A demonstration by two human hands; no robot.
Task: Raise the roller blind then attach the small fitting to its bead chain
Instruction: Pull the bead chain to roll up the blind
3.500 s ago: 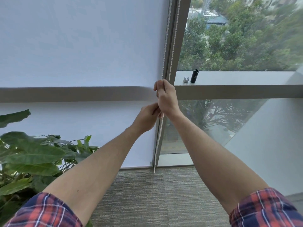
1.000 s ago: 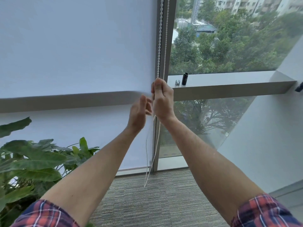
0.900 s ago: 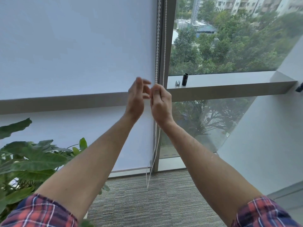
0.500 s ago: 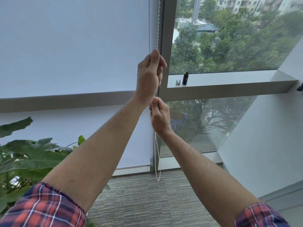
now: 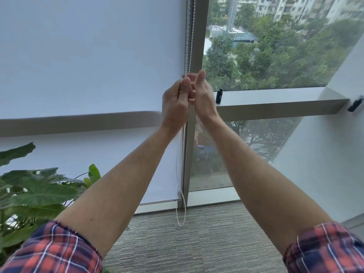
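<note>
- The left hand and right hand are raised together at the window frame, both at the bead chain.
- Left fingers curl round the chain; the right hand's grip seems a pinch, thumb up, though blur hides it.
- Below them 2 strands hang in a loop just above the carpet.
- The roller blind hangs nearly to the floor.
- A black cylinder stands on the sill.

Plant leaves crowd the lower left; the ledge right of the mullion carries a black cylinder.
</note>
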